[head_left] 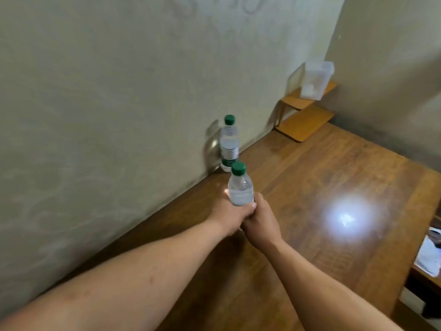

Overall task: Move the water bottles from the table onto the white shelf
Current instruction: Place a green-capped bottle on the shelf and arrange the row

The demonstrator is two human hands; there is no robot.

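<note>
Between the left hand (235,215) and right hand (261,222), both clenched around its lower body, the near water bottle (240,187) is held upright, probably for stability. Beyond the hands, a second bottle (229,144) stands on the counter (334,177) against the wall; no white shelf is visible.

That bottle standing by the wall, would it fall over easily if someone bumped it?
Probably fairly easily: the bottle by the wall is tall and narrow, standing upright on the smooth wooden table. It looks full of water, so likely somewhat heavy for its size, which steadies it a little. Tipped, its round body would probably roll; the wall close behind it would stop it that way.
</note>
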